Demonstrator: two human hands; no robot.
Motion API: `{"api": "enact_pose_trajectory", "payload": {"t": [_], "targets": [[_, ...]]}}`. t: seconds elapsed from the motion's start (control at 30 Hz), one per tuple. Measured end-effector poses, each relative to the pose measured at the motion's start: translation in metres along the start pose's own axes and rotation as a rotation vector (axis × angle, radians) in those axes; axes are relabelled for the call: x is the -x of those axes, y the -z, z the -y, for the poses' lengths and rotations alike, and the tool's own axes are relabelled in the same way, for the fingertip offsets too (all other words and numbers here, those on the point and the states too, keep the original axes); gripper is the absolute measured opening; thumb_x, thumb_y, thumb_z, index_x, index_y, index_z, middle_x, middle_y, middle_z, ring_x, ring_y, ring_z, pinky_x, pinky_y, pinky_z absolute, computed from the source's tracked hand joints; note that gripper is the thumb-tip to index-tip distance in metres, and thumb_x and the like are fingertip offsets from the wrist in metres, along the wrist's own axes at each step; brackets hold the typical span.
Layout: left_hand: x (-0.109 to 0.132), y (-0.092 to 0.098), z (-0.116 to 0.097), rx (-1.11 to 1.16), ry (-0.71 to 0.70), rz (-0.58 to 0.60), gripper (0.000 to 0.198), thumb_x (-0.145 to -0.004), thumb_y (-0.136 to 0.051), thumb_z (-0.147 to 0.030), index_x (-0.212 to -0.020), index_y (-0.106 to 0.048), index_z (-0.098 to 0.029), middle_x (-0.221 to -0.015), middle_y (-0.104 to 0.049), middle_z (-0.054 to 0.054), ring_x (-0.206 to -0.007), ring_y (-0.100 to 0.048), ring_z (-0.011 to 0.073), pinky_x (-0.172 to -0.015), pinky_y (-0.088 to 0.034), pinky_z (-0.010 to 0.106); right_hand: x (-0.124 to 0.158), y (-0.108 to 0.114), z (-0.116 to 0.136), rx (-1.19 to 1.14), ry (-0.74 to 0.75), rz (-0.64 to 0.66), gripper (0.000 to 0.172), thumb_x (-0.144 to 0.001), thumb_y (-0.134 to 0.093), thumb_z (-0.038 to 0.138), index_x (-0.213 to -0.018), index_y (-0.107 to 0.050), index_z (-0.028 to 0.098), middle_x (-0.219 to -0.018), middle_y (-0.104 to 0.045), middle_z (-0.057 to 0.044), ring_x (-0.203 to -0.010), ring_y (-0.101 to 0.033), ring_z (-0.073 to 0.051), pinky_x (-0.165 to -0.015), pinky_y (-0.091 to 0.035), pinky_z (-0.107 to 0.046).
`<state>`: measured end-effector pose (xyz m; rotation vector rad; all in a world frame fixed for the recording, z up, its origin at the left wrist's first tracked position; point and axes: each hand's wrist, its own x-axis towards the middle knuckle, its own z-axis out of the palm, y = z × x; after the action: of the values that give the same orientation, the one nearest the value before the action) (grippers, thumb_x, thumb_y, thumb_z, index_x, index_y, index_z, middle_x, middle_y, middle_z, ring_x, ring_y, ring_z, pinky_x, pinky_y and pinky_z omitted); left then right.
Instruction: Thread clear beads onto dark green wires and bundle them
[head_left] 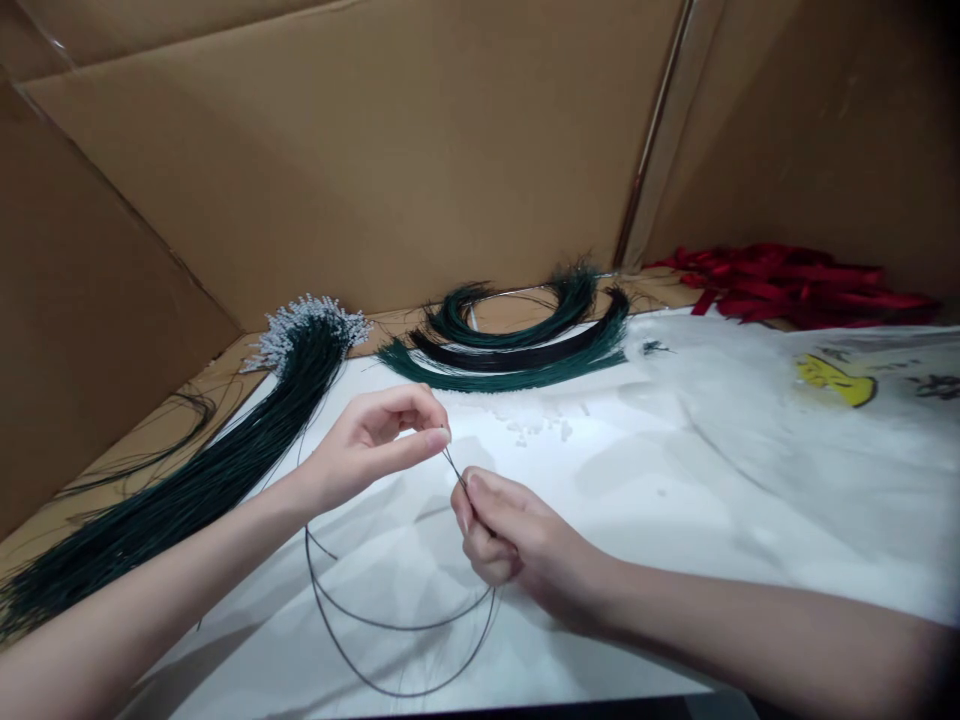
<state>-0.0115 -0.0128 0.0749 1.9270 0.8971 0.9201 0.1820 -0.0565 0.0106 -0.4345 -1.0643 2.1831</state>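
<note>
My left hand (375,440) is closed in a pinch at the tip of a thin dark green cord (390,625); what sits between its fingertips is too small to name. My right hand (502,535) is closed on the same cord just below that tip. The cord hangs from both hands in a long loop over the white sheet (675,470). A small scatter of clear beads (536,425) lies on the sheet just beyond my hands.
A long bundle of dark green cords with clear bead ends (225,460) lies at the left. Curved bundles of green and black cords (525,345) lie at the back. Red ribbons (787,285) are piled at the back right. Cardboard walls (375,150) enclose the space.
</note>
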Motion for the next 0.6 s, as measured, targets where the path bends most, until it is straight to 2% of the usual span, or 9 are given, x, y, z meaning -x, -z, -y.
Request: {"api": "enact_pose_trajectory", "payload": {"t": [0.2, 0.33, 0.37, 0.5, 0.6], "targets": [[0.005, -0.004, 0.0, -0.173, -0.011, -0.211, 0.013, -0.089, -0.062, -0.03, -0.084, -0.062, -0.018, -0.082, -0.057, 0.002, -0.08, -0.05, 0.0141, -0.074, -0.04, 0.026, 0.0, 0.004, 0.0, 0.281, 0.19, -0.181, 0.031, -0.1, -0.047, 0.043, -0.086, -0.054, 0.017, -0.052, -0.035, 0.008, -0.05, -0.025, -0.007, -0.05, -0.019, -0.024], [0.011, -0.009, 0.003, -0.123, 0.005, -0.355, 0.014, -0.091, -0.059, -0.032, -0.097, -0.059, -0.02, -0.086, -0.055, 0.001, -0.078, -0.048, 0.0125, -0.072, -0.039, 0.024, 0.003, 0.002, 0.002, 0.398, 0.199, -0.276, 0.03, -0.1, -0.046, 0.041, -0.085, -0.054, 0.017, -0.054, -0.038, 0.007, -0.052, -0.03, -0.008, -0.053, -0.024, -0.025], [0.012, -0.01, 0.003, -0.124, 0.03, -0.339, 0.015, -0.092, -0.058, -0.034, -0.096, -0.06, -0.02, -0.084, -0.055, 0.0, -0.076, -0.048, 0.0122, -0.071, -0.039, 0.025, 0.004, 0.002, 0.002, 0.416, 0.196, -0.298, 0.029, -0.1, -0.046, 0.041, -0.085, -0.054, 0.017, -0.055, -0.039, 0.007, -0.053, -0.032, -0.008, -0.054, -0.026, -0.025], [0.016, -0.017, 0.001, -0.185, 0.136, -0.156, 0.024, -0.09, -0.06, -0.039, -0.084, -0.064, -0.017, -0.082, -0.061, 0.003, -0.077, -0.051, 0.0145, -0.074, -0.04, 0.028, 0.005, 0.0, 0.001, 0.464, 0.191, -0.337, 0.029, -0.1, -0.045, 0.042, -0.087, -0.055, 0.018, -0.058, -0.045, 0.005, -0.055, -0.036, -0.009, -0.056, -0.029, -0.025], [0.014, -0.021, -0.001, -0.144, 0.168, -0.135, 0.024, -0.087, -0.064, -0.039, -0.081, -0.066, -0.017, -0.08, -0.064, 0.004, -0.078, -0.054, 0.0158, -0.074, -0.04, 0.029, 0.006, 0.0, -0.001, 0.483, 0.191, -0.34, 0.029, -0.1, -0.046, 0.042, -0.087, -0.055, 0.018, -0.059, -0.048, 0.004, -0.055, -0.037, -0.01, -0.056, -0.029, -0.025]]}}
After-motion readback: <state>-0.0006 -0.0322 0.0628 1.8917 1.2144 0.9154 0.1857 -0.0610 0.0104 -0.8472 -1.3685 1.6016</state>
